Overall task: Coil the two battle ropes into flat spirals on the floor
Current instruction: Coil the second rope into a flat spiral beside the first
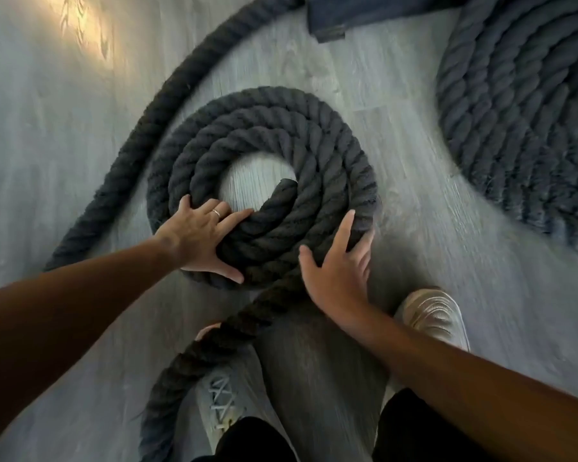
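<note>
While both hands press on it, the near rope lies on the grey floor as a flat spiral of about four turns, with a bare patch of floor at its centre and the rope's cut end poking into that gap. The left hand lies spread on the spiral's near-left side — fingers straight, thumb out toward the outer turn, a ring on one finger — so its grip is open and flat on the coils, clasping nothing. The right hand rests against the spiral's near-right edge, fingers extended along the outermost turn and thumb laid on the rope; it too pushes with an open palm rather than closing round the rope.

From the spiral's near edge the uncoiled tail runs toward the camera between the two hands, crosses the left shoe, bends left and down out of view. A long loose stretch of rope arcs around the spiral's left side, from the lower left up to the top edge, apart from the coils.

The second rope sits at the upper right, well apart — a wide, tightly wound flat spiral, cut off by the frame. A dark block lies at the top between the ropes. The right shoe stands just beside the right wrist.
</note>
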`<state>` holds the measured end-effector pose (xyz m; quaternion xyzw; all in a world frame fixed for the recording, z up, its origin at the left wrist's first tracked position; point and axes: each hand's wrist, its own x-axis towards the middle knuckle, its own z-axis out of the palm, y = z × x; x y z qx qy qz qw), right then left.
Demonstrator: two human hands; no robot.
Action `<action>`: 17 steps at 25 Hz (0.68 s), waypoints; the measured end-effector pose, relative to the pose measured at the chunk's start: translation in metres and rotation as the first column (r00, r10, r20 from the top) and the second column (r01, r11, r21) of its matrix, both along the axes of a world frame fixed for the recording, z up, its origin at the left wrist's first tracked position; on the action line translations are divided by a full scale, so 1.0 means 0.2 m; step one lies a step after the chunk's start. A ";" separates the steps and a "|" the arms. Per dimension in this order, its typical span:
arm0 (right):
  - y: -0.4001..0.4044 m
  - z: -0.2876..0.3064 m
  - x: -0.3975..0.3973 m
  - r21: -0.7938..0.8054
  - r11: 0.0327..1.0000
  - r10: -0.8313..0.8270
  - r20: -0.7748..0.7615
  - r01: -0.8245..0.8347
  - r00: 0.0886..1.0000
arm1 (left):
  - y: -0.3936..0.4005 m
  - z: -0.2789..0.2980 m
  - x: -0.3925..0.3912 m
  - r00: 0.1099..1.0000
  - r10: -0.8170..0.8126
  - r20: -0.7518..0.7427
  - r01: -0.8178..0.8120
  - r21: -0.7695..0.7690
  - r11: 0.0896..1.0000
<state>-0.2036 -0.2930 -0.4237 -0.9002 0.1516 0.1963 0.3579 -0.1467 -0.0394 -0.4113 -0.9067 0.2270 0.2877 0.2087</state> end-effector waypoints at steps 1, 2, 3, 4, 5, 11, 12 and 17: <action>0.04 0.00 -0.08 0.075 0.997 0.002 -0.008 -0.001 1.000 | -0.01 0.00 0.00 1.000 0.005 0.008 -0.005 -0.004 1.000; 0.04 -0.02 -0.10 0.122 0.993 0.002 -0.007 -0.001 1.000 | -0.02 0.00 0.00 1.000 0.011 0.015 -0.011 0.004 1.000; 0.03 -0.03 -0.07 0.131 0.991 0.007 -0.008 -0.006 1.000 | -0.03 0.00 -0.01 0.999 0.033 0.017 -0.034 0.009 0.999; 0.00 -0.05 -0.02 0.108 0.994 0.033 0.000 -0.033 0.999 | -0.05 0.00 -0.02 0.997 0.080 0.017 -0.080 -0.001 0.997; -0.04 -0.07 0.05 0.085 0.993 0.081 0.012 -0.082 0.997 | -0.07 -0.01 -0.03 0.989 0.147 0.018 -0.146 -0.025 0.989; -0.19 -0.05 0.61 -0.057 0.878 0.471 -0.068 -0.475 0.879 | -0.31 -0.03 -0.11 0.767 0.640 -0.058 -0.640 -0.160 0.752; -0.20 -0.02 0.69 -0.083 0.847 0.517 -0.093 -0.524 0.851 | -0.35 -0.04 -0.11 0.727 0.682 -0.072 -0.684 -0.158 0.712; -0.13 0.07 0.77 -0.093 0.866 0.486 -0.078 -0.491 0.871 | -0.43 -0.07 -0.06 0.631 0.765 -0.127 -0.775 -0.163 0.611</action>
